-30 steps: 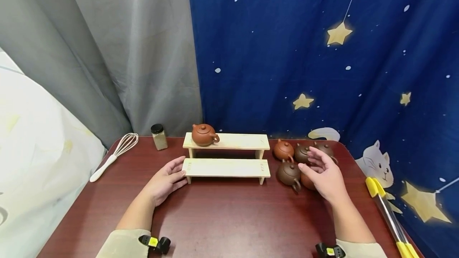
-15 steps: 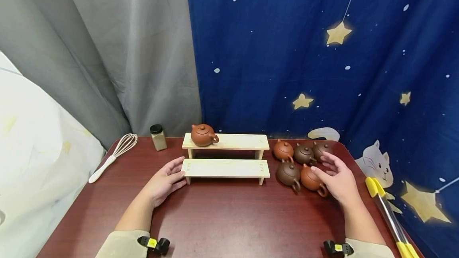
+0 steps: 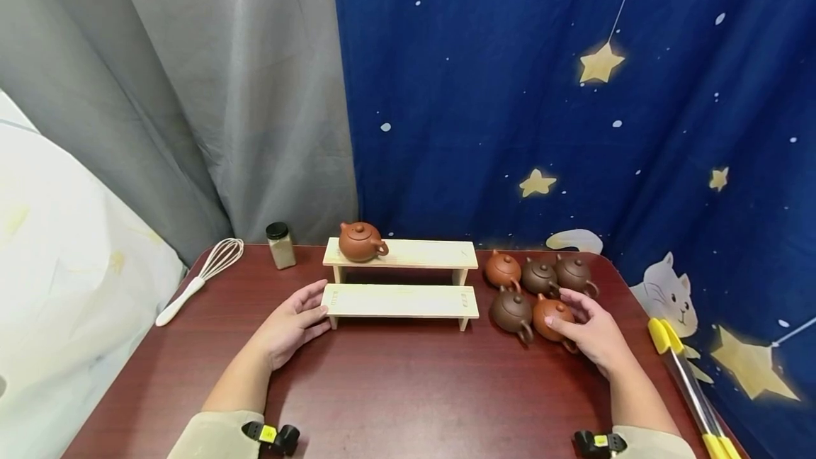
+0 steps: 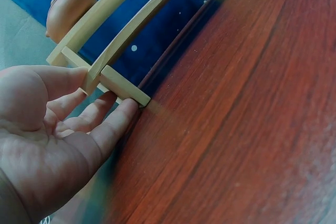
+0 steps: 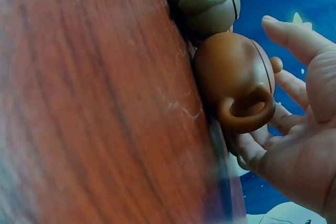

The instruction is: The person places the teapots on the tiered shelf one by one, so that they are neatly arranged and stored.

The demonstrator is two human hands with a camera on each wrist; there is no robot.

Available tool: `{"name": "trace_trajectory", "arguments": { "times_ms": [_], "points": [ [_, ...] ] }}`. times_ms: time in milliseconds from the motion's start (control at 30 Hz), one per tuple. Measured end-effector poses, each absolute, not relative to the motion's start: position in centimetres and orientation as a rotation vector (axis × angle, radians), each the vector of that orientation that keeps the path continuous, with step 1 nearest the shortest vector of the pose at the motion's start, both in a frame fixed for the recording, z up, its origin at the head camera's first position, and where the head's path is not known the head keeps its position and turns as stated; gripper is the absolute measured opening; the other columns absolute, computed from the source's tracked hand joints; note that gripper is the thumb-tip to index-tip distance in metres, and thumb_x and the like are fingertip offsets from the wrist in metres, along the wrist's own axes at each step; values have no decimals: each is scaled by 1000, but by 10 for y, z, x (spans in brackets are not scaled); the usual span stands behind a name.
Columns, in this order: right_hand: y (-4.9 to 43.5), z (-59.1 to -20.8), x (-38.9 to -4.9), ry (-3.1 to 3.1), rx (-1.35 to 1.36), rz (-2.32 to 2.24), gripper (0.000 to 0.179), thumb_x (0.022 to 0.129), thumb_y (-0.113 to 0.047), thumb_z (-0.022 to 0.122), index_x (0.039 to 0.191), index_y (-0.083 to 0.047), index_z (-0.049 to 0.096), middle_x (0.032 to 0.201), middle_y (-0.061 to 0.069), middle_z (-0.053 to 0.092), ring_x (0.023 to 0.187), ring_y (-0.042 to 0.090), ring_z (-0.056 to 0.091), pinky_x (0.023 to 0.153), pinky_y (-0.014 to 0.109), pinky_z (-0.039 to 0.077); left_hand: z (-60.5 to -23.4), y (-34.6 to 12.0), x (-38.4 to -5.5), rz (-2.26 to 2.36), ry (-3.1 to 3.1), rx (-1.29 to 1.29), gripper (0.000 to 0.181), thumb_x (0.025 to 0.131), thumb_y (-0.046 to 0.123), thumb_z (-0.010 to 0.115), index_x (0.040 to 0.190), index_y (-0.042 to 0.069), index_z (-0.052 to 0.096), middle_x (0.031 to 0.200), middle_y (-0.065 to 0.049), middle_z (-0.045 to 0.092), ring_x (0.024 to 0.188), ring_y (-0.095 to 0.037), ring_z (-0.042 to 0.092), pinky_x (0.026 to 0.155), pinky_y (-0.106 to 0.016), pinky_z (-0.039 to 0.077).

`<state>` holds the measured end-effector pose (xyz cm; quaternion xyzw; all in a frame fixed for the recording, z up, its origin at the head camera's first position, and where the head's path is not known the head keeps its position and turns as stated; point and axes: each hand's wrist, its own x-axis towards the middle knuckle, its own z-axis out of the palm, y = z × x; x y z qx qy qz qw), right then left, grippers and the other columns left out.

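A: In the head view, why is the left hand (image 3: pixel 296 324) at the end of the wooden stand (image 3: pixel 400 301)?

B: Perhaps to steady it, since it holds the lower tier's left end. On the upper tier, also at the left, sits a rust-coloured teapot (image 3: pixel 360 244).

A: And the right hand (image 3: pixel 594 331)?

B: It lies spread about an orange-brown teapot (image 3: pixel 552 309), which stands on the table (image 3: pixel 408 388) in the near row of a cluster, just beside a dark brown teapot (image 3: pixel 512 310). That outer spot probably makes it easy to reach.

A: What does the left wrist view add?

B: That hand pinches the stand's end, thumb against the board, fingertips by the leg (image 4: pixel 124 86). The wood is pale, flat and square-edged; the table is reddish, with streaky grain.

A: And the right wrist view?

B: The thumb stands away from the orange-brown teapot, the fingers beyond it; whether any fingertip touches, I cannot tell. The surface looks smooth, the belly round, with a looped handle (image 5: pixel 247 124) and a ball-shaped knob (image 5: pixel 276 64).
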<state>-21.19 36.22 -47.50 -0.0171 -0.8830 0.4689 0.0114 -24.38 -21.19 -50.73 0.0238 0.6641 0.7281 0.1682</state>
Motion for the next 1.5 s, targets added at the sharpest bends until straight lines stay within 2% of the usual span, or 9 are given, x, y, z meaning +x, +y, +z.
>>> {"name": "trace_trajectory", "arguments": {
  "times_ms": [100,200,333,633,867,1133,1367,1500],
  "points": [
    [363,-479,-213,-2784,-47,1511,82,95,-33,84,161,-9,43,156,25,55,114,5,61,85,20,57,-508,-213,-243,2069,1887,62,72,112,12,55,173,14,16,173,-20,29,136,-17,57,111,-38,54],
    [364,-483,-214,-2796,-39,1556,82,93,-28,85,161,-9,43,152,27,58,110,11,63,83,25,58,-509,-213,-241,2066,1889,55,72,112,12,55,173,14,16,173,-20,29,136,-17,57,112,-39,54],
    [365,-484,-213,-2802,-33,1545,83,91,-24,87,160,-9,43,149,28,59,110,16,64,82,25,58,-509,-213,-241,2065,1892,59,72,112,13,55,173,14,16,173,-20,29,137,-18,57,112,-39,54],
    [364,-483,-211,-2823,-25,1493,83,91,-24,87,159,-7,43,149,28,60,114,17,64,85,20,56,-509,-212,-242,2064,1889,66,72,112,12,54,173,13,16,174,-20,28,137,-17,57,111,-37,54],
    [363,-480,-211,-2823,-58,1495,83,90,-25,89,158,-10,45,142,26,65,103,19,65,76,28,58,-509,-213,-240,2062,1889,77,72,112,13,55,173,13,15,174,-21,28,135,-16,57,111,-37,54],
    [355,-462,-211,-2796,-78,1408,84,90,-34,89,160,-13,46,147,25,64,115,25,65,79,25,59,-508,-214,-239,2058,1906,81,72,112,14,55,173,14,15,174,-20,28,136,-16,57,112,-38,54],
    [339,-440,-205,-2705,-14,1488,82,91,-29,88,160,-13,47,148,23,62,105,4,66,78,25,60,-506,-212,-242,2055,1905,67,72,112,15,55,173,15,16,174,-20,28,136,-17,57,113,-40,54],
    [319,-428,-205,-2673,99,1499,79,91,-27,88,158,-12,49,147,22,62,105,1,67,82,20,59,-505,-211,-243,2053,1908,68,71,112,15,55,173,15,16,174,-20,28,137,-18,57,113,-40,54]
  ]
}}
